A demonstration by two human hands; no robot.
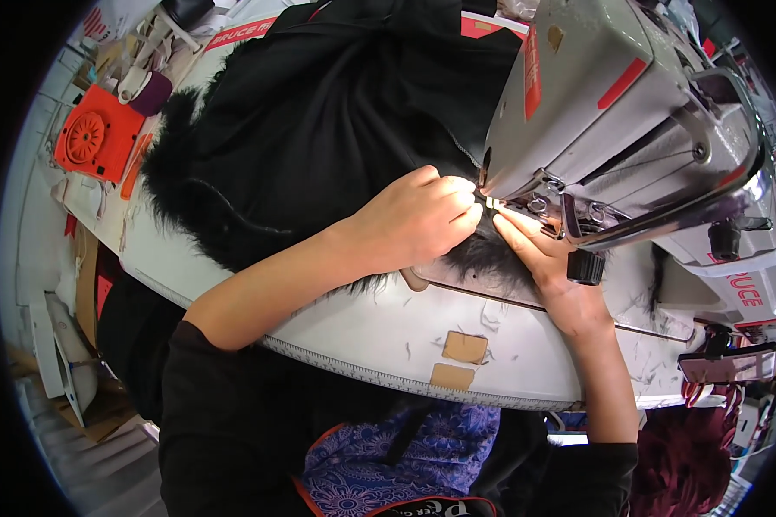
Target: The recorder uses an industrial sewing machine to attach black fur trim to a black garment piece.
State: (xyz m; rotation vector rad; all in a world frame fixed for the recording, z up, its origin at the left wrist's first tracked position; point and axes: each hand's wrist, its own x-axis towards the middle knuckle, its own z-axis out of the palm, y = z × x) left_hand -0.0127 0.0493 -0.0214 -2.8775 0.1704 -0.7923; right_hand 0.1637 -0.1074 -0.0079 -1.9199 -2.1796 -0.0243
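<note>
A black garment (345,112) with long black fur trim (177,172) lies bunched across the sewing machine table. My left hand (427,215) is closed on the garment's edge just left of the needle area, fingers curled and pinched together. To the right of the presser foot (494,204), my right hand (547,263) rests with its fingers stretched out, the tips close to the foot. Part of that hand is hidden by the machine. Black fur (491,258) shows between the two hands. A thin zipper-like line (466,148) runs along the cloth towards the needle.
The grey sewing machine head (586,95) rises over the right side, with a curved metal bar (690,224) in front. Brown patches (466,347) and a measuring tape strip (353,372) mark the table's near edge. An orange box (99,133) and a purple spool (151,93) stand left.
</note>
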